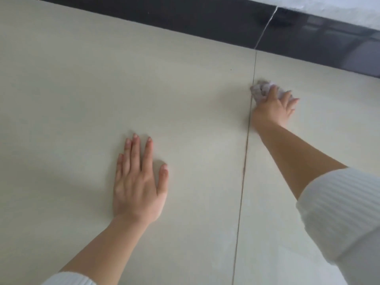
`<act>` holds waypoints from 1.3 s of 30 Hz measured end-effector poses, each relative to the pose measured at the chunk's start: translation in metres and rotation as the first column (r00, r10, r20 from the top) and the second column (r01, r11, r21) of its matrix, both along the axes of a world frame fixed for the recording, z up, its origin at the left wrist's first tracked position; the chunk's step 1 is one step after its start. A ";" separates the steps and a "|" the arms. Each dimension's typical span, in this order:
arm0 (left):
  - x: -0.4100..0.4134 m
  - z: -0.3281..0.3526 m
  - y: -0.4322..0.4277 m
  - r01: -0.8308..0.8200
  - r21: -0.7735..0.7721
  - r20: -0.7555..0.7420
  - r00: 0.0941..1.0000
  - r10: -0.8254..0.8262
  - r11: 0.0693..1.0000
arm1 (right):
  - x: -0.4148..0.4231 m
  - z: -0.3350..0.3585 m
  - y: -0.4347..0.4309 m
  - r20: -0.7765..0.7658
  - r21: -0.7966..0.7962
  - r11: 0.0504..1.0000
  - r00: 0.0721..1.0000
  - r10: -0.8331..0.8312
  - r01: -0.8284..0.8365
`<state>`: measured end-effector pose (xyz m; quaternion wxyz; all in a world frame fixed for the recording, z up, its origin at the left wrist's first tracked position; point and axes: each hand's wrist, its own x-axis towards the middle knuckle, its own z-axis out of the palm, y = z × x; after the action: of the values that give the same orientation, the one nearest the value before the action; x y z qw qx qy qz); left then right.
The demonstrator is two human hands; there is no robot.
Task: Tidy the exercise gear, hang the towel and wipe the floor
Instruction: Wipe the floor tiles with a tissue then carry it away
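Just right of the grout line [244, 161], the right hand [273, 109] grips a crumpled cloth [259, 91] on the floor [164, 79]; left of it, the left hand [137, 182] lies flat, empty. Press firmly, wiping overlapping strokes toward that line

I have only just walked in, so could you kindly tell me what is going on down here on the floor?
A person is wiping the pale tiled floor. Their right hand grips a crumpled cloth and holds it against the floor beside the grout line, close to the dark skirting. The left hand lies flat on the tile with its fingers straight, apparently as support. No exercise gear or towel is in view.
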<state>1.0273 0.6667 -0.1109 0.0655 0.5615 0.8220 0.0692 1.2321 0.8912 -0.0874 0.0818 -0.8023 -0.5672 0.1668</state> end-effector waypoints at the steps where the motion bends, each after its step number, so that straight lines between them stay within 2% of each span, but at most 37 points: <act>1: 0.000 0.000 0.000 0.000 0.001 0.000 1.000 0.000 1.000 | -0.031 -0.005 0.005 -0.003 0.024 0.990 0.990 0.141 -0.141; 3: 0.000 0.000 0.000 -0.003 0.004 0.003 1.000 0.003 1.000 | -0.093 -0.018 0.002 0.020 0.108 0.882 0.888 0.460 -0.460; 5: 0.000 0.001 0.001 -0.008 0.006 0.008 1.000 0.008 1.000 | -0.141 -0.021 -0.020 0.016 0.067 0.700 0.702 0.712 -0.711; 8: 0.000 0.002 0.001 -0.017 0.001 0.016 1.000 0.017 1.000 | -0.153 -0.008 -0.047 -0.005 0.049 0.422 0.422 0.907 -0.905; 10: -0.001 0.003 0.001 -0.017 0.006 0.016 1.000 0.017 1.000 | -0.123 -0.004 -0.047 0.034 0.066 0.313 0.315 0.948 -0.948; 11: -0.001 0.003 0.001 -0.015 0.003 0.016 1.000 0.015 1.000 | -0.102 -0.004 -0.043 0.033 0.059 0.340 0.342 0.939 -0.939; 13: -0.001 0.003 0.002 -0.011 -0.007 0.023 1.000 0.011 1.000 | -0.052 -0.003 -0.038 0.022 0.041 0.539 0.540 0.841 -0.841; 15: -0.001 0.003 0.002 -0.010 -0.018 0.029 1.000 0.011 1.000 | 0.002 -0.001 -0.045 0.053 0.033 0.753 0.753 0.656 -0.657; 18: -0.002 0.003 0.001 -0.016 -0.022 0.037 0.999 0.016 1.000 | 0.076 -0.001 -0.075 0.096 0.042 0.953 0.950 0.296 -0.301; 21: -0.004 0.001 0.001 -0.004 0.001 0.064 0.998 0.004 1.000 | 0.128 -0.002 -0.131 0.131 0.020 0.999 0.991 -0.035 0.033; 24: -0.002 0.000 0.002 0.015 0.003 0.071 0.997 -0.016 1.000 | 0.148 -0.002 -0.189 0.141 -0.007 0.977 0.967 -0.211 0.214; 25: -0.002 0.000 0.002 0.016 0.009 0.065 0.998 -0.017 1.000 | 0.144 -0.002 -0.203 0.109 -0.017 0.981 0.975 -0.192 0.195; 27: -0.003 0.000 0.003 0.018 0.021 0.060 0.998 -0.019 1.000 | 0.121 0.001 -0.231 0.025 -0.030 0.998 0.999 -0.048 0.048; 30: -0.002 0.000 0.002 0.034 0.025 0.079 0.996 -0.035 0.999 | 0.067 0.009 -0.283 -0.040 0.002 0.958 0.957 0.287 -0.287; 31: -0.003 0.000 0.002 0.032 0.033 0.077 0.996 -0.035 0.999 | 0.048 0.010 -0.302 -0.050 0.020 0.904 0.903 0.427 -0.427; 33: -0.004 -0.001 0.002 0.036 0.049 0.077 0.996 -0.039 0.998 | 0.029 0.011 -0.333 -0.083 0.021 0.712 0.708 0.701 -0.702; 35: -0.005 -0.005 0.002 0.037 0.052 0.078 0.996 -0.041 0.998 | 0.046 0.007 -0.331 -0.057 0.031 0.496 0.494 0.868 -0.868; 36: -0.005 -0.006 0.002 0.034 0.056 0.074 0.997 -0.038 0.998 | 0.062 0.003 -0.320 0.008 0.053 0.450 0.451 0.892 -0.891; 37: -0.007 -0.007 0.002 0.036 0.055 0.068 0.997 -0.040 0.998 | 0.080 0.000 -0.306 0.056 0.048 0.490 0.492 0.869 -0.870; 39: -0.007 -0.004 0.007 0.087 -0.001 0.078 0.993 -0.087 0.996 | 0.113 0.001 -0.278 0.040 0.045 0.759 0.760 0.649 -0.650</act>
<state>1.0200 0.6732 -0.1147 0.1018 0.5935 0.7937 0.0861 1.3454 0.6134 -0.0862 0.0351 -0.5554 -0.8153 0.1599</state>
